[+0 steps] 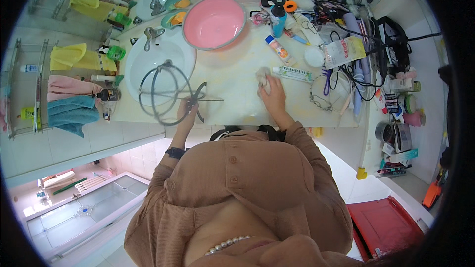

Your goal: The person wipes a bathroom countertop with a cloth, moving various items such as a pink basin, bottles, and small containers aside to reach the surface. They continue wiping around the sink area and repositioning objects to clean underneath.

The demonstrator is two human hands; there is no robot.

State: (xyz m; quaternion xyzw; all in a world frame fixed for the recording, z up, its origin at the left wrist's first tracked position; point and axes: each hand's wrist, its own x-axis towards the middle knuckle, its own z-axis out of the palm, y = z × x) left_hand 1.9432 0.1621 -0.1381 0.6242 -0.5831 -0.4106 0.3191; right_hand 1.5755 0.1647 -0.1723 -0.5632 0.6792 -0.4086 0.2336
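Note:
My left hand (187, 110) grips a grey metal wire rack (153, 92) made of rings and hooked ends, held up over the near edge of the washbasin (178, 50). Under the fingers of my right hand (274, 96) is a crumpled pale cloth (263, 76), which rests on the white countertop (230, 78). Just beyond that hand lies a toothpaste tube (293, 73) bearing writing. How the cloth is folded beneath the fingers is partly hidden.
A pink basin (214, 23) stands behind, overlapping the washbasin's rim by the faucet (150, 37). Tangled black cables (356, 78), a blue bottle (278, 21) and a plastic packet (345, 52) crowd the right side. Towels (72, 109) hang at left. A mirror repeats objects at the back.

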